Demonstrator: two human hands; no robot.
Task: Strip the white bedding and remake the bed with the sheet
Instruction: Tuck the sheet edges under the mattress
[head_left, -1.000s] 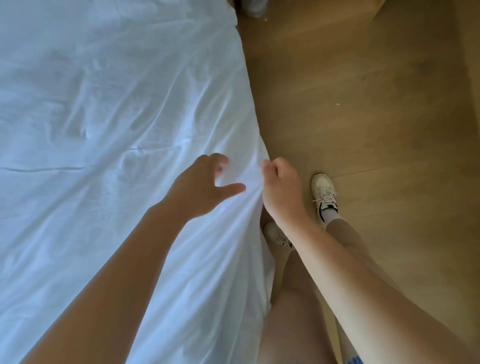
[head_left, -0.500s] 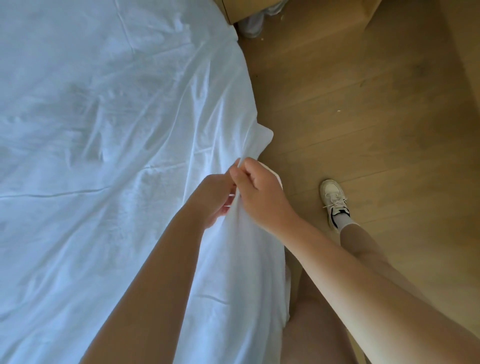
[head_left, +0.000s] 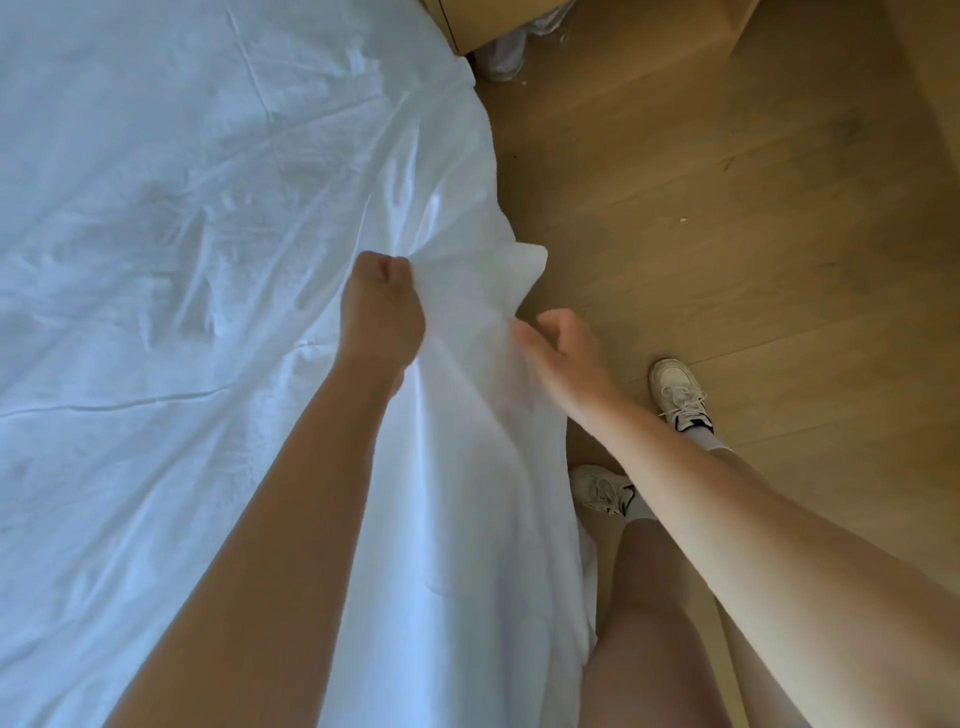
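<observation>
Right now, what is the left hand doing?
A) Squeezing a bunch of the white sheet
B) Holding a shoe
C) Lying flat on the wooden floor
A: the left hand is curled into a fist round a bunch of the white sheet, and folds fan out from its grip.

We see a floor of warm honey-brown wooden planks filling the right half of the frame, its seams running on a slant. At top centre the corner of a light wooden piece of furniture juts in. Just below it lies something pale and crumpled that we cannot make out. A wooden panel closes the upper right corner. A small pale speck sits on the boards. The light is soft and even.
</observation>
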